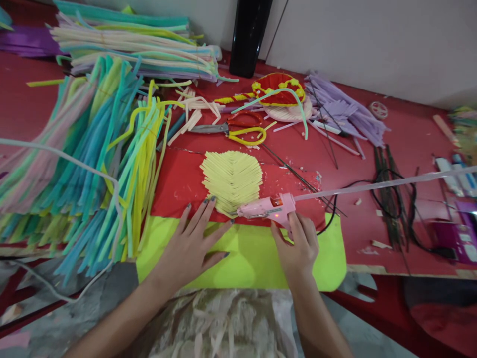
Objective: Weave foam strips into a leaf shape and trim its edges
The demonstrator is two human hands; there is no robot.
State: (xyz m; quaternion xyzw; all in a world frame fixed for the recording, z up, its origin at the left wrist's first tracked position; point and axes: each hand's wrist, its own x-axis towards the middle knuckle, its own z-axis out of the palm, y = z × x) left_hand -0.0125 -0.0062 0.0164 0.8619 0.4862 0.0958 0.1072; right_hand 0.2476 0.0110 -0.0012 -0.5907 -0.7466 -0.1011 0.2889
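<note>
A pale yellow leaf shape [232, 178], built from pipe cleaners in a chevron pattern, lies flat on red fabric [179, 181]. My right hand [297, 243] grips a pink glue gun [274, 208], whose nozzle points left at the leaf's lower end. From the gun's back a long clear glue stick [372, 186] sticks out to the right. My left hand [199, 236] is spread, with fingertips at the leaf's lower left edge and the fabric. Below both hands is a bright yellow-green sheet [246, 253] at the table's front edge.
Bundles of coloured pipe cleaners [100, 134] fill the left side. Scissors [231, 129] with red and yellow handles lie behind the leaf, near a red and yellow ornament [278, 89]. Purple pipe cleaners [346, 109], dark wires [389, 199] and a black cord [412, 219] are at right.
</note>
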